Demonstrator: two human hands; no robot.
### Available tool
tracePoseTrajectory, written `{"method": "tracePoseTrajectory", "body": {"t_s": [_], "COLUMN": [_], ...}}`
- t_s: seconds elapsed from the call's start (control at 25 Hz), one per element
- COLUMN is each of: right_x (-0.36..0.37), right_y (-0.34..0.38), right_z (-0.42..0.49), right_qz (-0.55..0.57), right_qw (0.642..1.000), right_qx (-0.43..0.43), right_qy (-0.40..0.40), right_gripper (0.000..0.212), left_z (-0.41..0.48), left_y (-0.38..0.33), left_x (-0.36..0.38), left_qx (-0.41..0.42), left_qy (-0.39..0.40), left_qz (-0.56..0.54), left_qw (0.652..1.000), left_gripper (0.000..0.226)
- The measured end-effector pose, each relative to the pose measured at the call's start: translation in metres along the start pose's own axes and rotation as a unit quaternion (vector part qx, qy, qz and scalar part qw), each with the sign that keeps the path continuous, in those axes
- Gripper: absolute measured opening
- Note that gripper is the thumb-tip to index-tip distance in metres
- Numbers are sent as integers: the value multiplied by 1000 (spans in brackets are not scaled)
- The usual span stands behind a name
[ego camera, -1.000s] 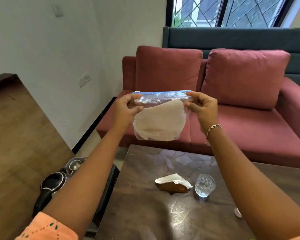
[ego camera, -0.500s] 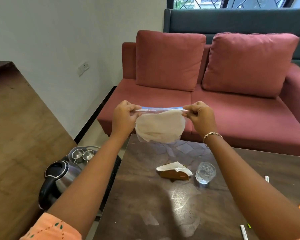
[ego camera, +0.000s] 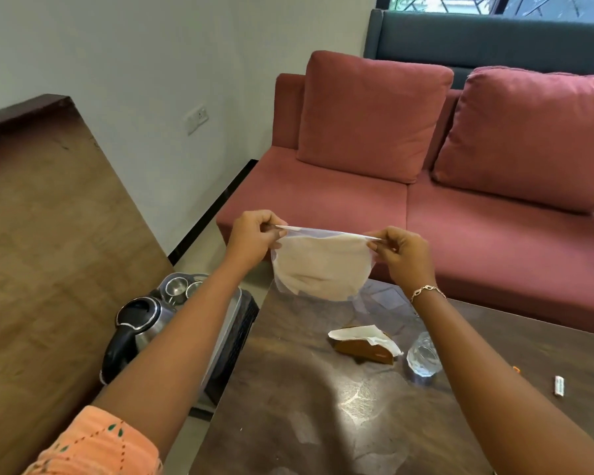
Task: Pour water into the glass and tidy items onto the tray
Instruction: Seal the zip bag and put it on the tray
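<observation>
I hold a clear zip bag (ego camera: pixel 321 269) with a pale flatbread inside, above the far edge of the dark table (ego camera: pixel 288 406). My left hand (ego camera: pixel 252 236) pinches its top left corner and my right hand (ego camera: pixel 403 253) pinches the top right corner, stretching the seal between them. An empty cut glass (ego camera: pixel 423 358) stands on the table under my right forearm. A steel kettle (ego camera: pixel 134 329) with a black handle sits on a metal tray (ego camera: pixel 230 317) left of the table, partly hidden by my left arm, beside two small steel cups (ego camera: pixel 182 286).
A wooden napkin holder with white tissue (ego camera: pixel 364 342) lies next to the glass. A small white sachet (ego camera: pixel 559 385) and an orange bit (ego camera: pixel 515 369) lie at the table's right. A red sofa (ego camera: pixel 408 207) stands behind the table, a wooden panel (ego camera: pixel 48 252) at the left.
Both hands have lowered the bag toward the table and pulled its top edge taut. The view has tilted down and left, showing more of the kettle and tray.
</observation>
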State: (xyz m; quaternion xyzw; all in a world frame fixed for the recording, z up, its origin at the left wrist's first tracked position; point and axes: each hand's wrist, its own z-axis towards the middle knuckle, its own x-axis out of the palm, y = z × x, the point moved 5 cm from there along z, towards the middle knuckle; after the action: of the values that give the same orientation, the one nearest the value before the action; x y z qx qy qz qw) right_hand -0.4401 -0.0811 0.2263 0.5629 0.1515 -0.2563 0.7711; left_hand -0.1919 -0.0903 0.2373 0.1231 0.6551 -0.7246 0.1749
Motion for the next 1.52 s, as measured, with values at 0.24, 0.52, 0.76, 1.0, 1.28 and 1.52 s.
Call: {"method": "tracePoseTrajectory", "body": {"t_s": [0.24, 0.52, 0.76, 1.0, 1.28, 1.52], "right_x": [78, 198, 297, 381, 447, 483], "right_y": [18, 42, 43, 34, 15, -2], "right_z": [5, 16, 18, 13, 4, -6], "right_qz": [11, 19, -6, -47, -62, -70], "right_qw": [998, 993, 985, 967, 948, 931], "right_qx": [3, 19, 35, 49, 83, 111], "right_qy": [54, 117, 168, 245, 302, 341], "right_gripper": [9, 5, 8, 11, 12, 10], "left_z": [15, 35, 55, 79, 87, 79], "left_y": [54, 138, 221, 296, 355, 403], "left_x": [-62, -145, -192, -226, -238, -242], "left_qx": [-47, -111, -162, -186, -230, -272], "left_qy": [15, -15, -15, 14, 51, 71], "left_qz": [22, 23, 21, 67, 90, 116], "left_qw": [999, 993, 986, 980, 968, 953], "left_gripper": [29, 23, 12, 9, 16, 22]}}
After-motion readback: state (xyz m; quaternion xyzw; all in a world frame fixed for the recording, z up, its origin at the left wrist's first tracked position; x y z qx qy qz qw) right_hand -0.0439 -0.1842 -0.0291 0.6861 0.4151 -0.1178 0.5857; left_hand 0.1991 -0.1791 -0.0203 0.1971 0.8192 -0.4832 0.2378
